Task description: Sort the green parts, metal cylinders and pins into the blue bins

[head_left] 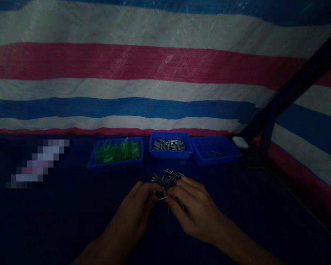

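A loose heap of thin metal pins lies on the dark blue table, just in front of my fingers. My left hand comes in from the lower left with thumb and fingers pinched together. Facing it, my right hand is closed too, its bent fingers over the near right side of the heap. Between the two sets of fingertips shows a small grey metal piece; its exact kind is too dark to make out. More pins stick out beneath the hands, and part of the heap is hidden by them.
Behind the heap stand a blue tray with green plastic bags, a blue bin of short metal pieces, and another blue tray holding a few thin pins. A white object lies right; striped sheeting hangs behind.
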Tool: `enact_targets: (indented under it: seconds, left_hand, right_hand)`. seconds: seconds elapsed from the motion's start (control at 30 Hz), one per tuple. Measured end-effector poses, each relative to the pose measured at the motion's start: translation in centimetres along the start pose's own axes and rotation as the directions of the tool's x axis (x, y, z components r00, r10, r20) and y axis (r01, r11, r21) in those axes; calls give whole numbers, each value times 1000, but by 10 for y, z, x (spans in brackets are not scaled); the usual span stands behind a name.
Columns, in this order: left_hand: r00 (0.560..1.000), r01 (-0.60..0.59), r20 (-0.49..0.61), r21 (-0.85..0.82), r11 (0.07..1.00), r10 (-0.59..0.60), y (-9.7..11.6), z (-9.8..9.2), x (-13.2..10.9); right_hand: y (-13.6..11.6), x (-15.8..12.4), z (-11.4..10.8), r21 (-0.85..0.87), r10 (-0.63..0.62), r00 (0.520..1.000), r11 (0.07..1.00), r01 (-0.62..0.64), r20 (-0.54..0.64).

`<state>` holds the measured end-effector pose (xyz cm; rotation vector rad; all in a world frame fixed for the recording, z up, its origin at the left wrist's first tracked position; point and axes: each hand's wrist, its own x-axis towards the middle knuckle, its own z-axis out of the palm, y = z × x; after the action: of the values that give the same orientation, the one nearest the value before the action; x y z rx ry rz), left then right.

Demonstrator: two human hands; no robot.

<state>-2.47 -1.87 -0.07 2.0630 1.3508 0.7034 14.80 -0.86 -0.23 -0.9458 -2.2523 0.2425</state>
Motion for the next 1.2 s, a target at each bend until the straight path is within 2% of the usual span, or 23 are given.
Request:
enact_targets:
  seconds: [0.1,0.2,0.23,0.27,0.33,0.37,0.4,0.47,0.6,0.67,0.73,0.87,0.93,1.07,1.13,1.2]
  left_hand:
    - [999,-3,51,7,1000,3,2,-8,2]
    - [988,-15,155,117,993,-4,-6,-25,5]
    - [982,-9,187,161,987,-22,-11,-31,6]
    - [977,3,210,202,979,-46,-17,-38,6]
    - [958,21,272,251,968,-91,-31,-49,5]
    - [944,29,312,258,966,-112,-38,-53,5]
    - [931,46,340,260,964,-136,-44,-55,4]
    - [916,73,367,246,967,-163,-51,-58,5]
    - [916,104,357,224,969,-181,-50,-55,9]
    - [914,108,359,237,966,-190,-49,-52,10]
    - [916,120,340,276,954,-214,-49,-52,12]
    - [903,292,177,416,861,-392,-51,-58,12]
    - [895,324,146,441,837,-423,-52,-60,12]
    - [955,150,175,415,897,-240,-46,-52,11]
    - [976,64,172,364,929,-135,-38,-40,10]
    - [982,30,173,256,966,-76,-28,-26,7]
  right_hand:
    - [-3,0,-7,-30,-61,983,998,56,-176]
    - [8,-2,-30,-232,-160,897,970,66,-412]
    - [15,-3,-39,-328,-176,872,944,18,-458]
    - [24,-3,-48,-424,-125,850,897,-123,-511]
    - [41,-2,-60,-537,51,823,735,-415,-566]
    - [46,-1,-61,-561,172,820,653,-510,-545]
    - [49,0,-59,-568,268,820,612,-550,-505]
    - [46,1,-46,-551,381,838,632,-545,-391]
    - [19,1,-15,-411,359,924,828,-380,-132]
    - [10,0,-7,-333,328,943,885,-327,-55]
    - [8,-1,-5,-282,318,948,907,-313,-31]
    - [15,-1,-11,-262,323,945,908,-327,-58]
    - [17,0,-12,-263,322,944,907,-328,-67]
    - [15,0,-12,-169,278,961,947,-274,0]
    - [13,-1,-10,-91,219,974,973,-214,49]
    - [10,-3,-10,-37,139,985,990,-136,101]
